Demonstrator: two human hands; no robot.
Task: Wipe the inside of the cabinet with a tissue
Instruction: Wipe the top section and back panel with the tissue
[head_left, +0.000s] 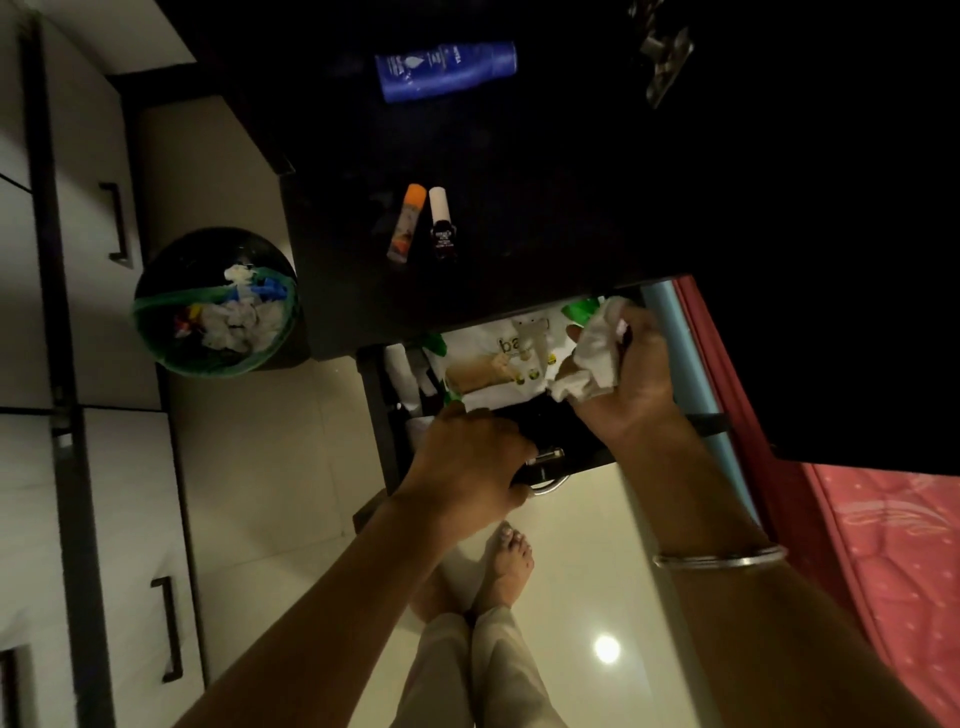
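Note:
A dark bedside cabinet has its drawer (376, 415) pulled out toward me. Inside the drawer lies a white and green packet (493, 364) beside smaller white items. My right hand (631, 379) is over the drawer's right side, shut on a crumpled white tissue (592, 353). My left hand (467, 462) grips the drawer's front edge next to the metal handle (548, 470).
On the dark cabinet top (519, 249) lie a blue bottle (447, 70), an orange-capped tube (406, 221) and a white-capped small bottle (444, 223). A black bin (215, 301) full of waste stands at the left. A pink mattress (883, 545) is at the right. White wardrobe doors (119, 467) line the far left.

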